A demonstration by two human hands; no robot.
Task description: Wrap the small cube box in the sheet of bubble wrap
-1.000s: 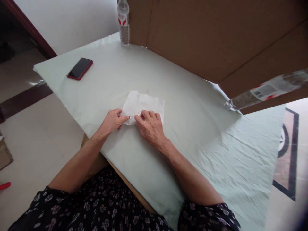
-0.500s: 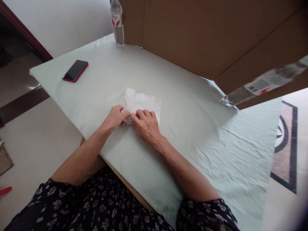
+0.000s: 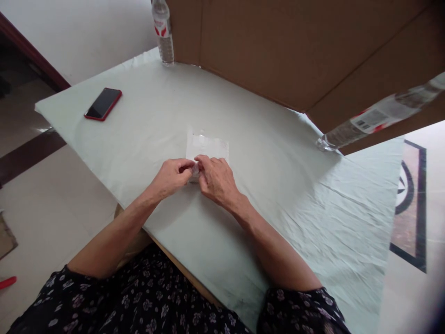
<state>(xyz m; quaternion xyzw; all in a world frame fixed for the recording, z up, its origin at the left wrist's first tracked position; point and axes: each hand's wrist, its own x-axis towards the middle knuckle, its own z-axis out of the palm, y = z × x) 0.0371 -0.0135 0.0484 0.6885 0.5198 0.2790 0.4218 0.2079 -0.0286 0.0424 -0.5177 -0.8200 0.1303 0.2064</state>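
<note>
A thin white sheet (image 3: 210, 147), like tissue or soft paper, lies on the pale green tablecloth (image 3: 264, 134) in front of me. My left hand (image 3: 174, 175) pinches the sheet's near left corner between thumb and fingers. Right beside it, my right hand (image 3: 218, 178) has its fingers bent over the near edge, thumb and forefinger closed on the same bit. Both sets of fingertips almost touch. The part of the sheet under my right palm is hidden.
A dark phone with a red case (image 3: 103, 104) lies at the far left. An upright plastic bottle (image 3: 163, 35) and a leaning one (image 3: 377, 118) stand against a large brown cardboard panel (image 3: 264, 51). The table's near edge runs close to my body.
My left hand has shifted right toward my right hand. The sheet's left side now lies straighter, and its near corner is gathered between my fingertips. The view has moved slightly.
</note>
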